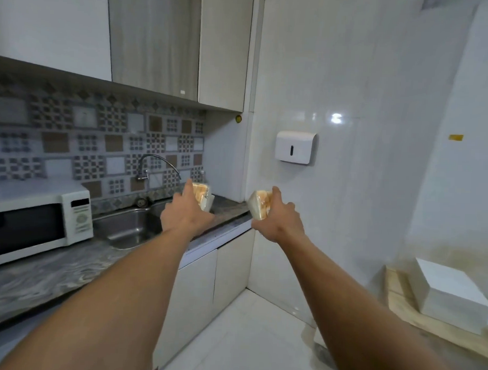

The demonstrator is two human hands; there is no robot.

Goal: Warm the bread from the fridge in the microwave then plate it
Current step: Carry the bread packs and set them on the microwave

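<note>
Hands (187, 214) with bread (203, 197) at counter edge (234, 229)

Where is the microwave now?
In the head view the microwave sits at the left on the grey countertop, door shut, just left of the steel sink.

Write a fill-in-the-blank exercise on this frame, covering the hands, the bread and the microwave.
1. Wrapped bread is held in ____ hands: the left hand grips the left bread packet, and the right hand grips the right bread packet.
2. The door of the microwave on the counter is ____.
3. Between the microwave and the hands, set into the counter, lies a steel ____.

Missing words: both; closed; sink.
</note>
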